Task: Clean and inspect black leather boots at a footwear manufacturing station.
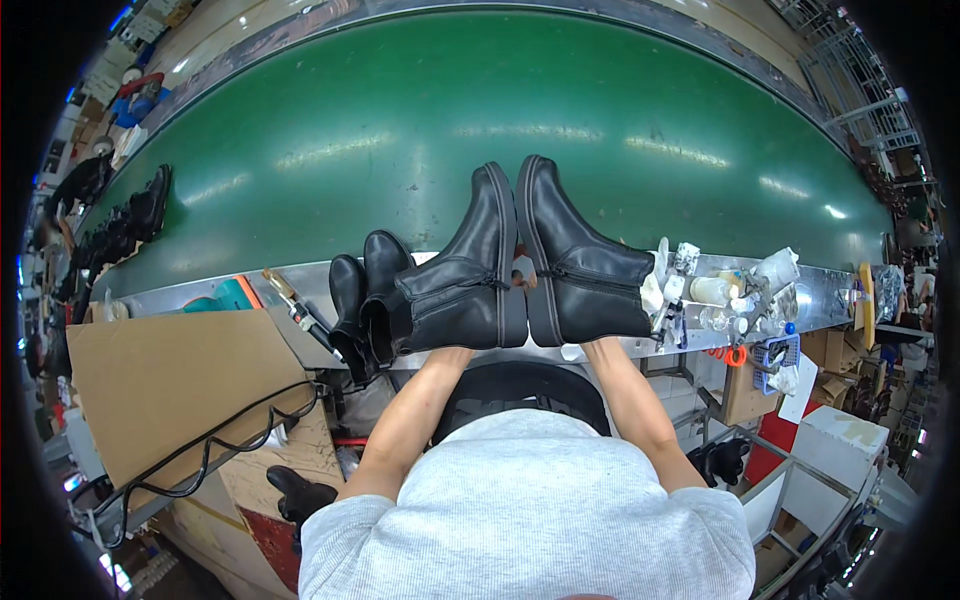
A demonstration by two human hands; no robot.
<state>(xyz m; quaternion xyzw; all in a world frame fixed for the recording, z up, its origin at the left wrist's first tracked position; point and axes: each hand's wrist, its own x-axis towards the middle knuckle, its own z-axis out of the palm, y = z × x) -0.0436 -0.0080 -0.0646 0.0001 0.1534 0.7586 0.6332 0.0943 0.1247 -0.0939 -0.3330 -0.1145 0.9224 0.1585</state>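
Two black leather ankle boots with side zips are held up together, soles facing each other and toes pointing away from me. My left forearm (425, 400) runs beneath the left boot (458, 290), and my left hand holds it from below, mostly hidden. Under the right boot (585, 275) goes my right forearm (630, 395), with that hand closed on the boot out of sight. A few fingers (523, 266) show in the gap between the soles; whose they are I cannot tell. Another pair of black boots (385, 258) stands just left of the held ones.
A green conveyor belt (420, 120) spans the far side, with more black footwear (135, 215) at its left. Bottles and jars (712, 290) crowd the metal ledge at right. A brush (283, 287) lies at left near a cardboard sheet (180, 380) and a coiled black cable (205, 460).
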